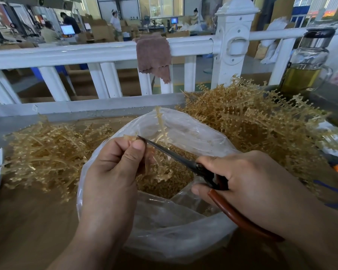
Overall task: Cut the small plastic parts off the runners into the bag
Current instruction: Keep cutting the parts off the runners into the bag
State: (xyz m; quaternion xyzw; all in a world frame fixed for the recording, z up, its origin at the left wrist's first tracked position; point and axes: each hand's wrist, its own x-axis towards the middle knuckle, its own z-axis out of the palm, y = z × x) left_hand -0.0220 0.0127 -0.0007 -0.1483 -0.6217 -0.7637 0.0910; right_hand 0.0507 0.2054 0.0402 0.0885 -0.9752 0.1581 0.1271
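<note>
Here, directly above the open clear plastic bag [183, 230] holding loose tan cut parts [164, 187], the left hand [109, 172] pinches a pale amber plastic runner [160, 131] while the right hand [252, 182] grips black, red-handled scissors [183, 158], apparently mid-snip; next, the blades need lining up on another part.

The bag [183, 227] is thin clear plastic film, crinkled and softly glossy. The runner [160, 129] above it is translucent amber plastic with a slight sheen, like the heaps of runners [252, 123] on either side and the small parts [164, 189] inside the bag. The scissors [183, 158] have dark, matt metal blades and handles with a smooth, glossy reddish-brown coating. The table [27, 221] shows a brown, matt wood-grain surface. The railing [86, 53] is white, smooth and semi-glossy; the cloth [154, 53] on it is brown, fuzzy and matt. The bottle [306, 61] is clear glass with a shiny metal band.
</note>
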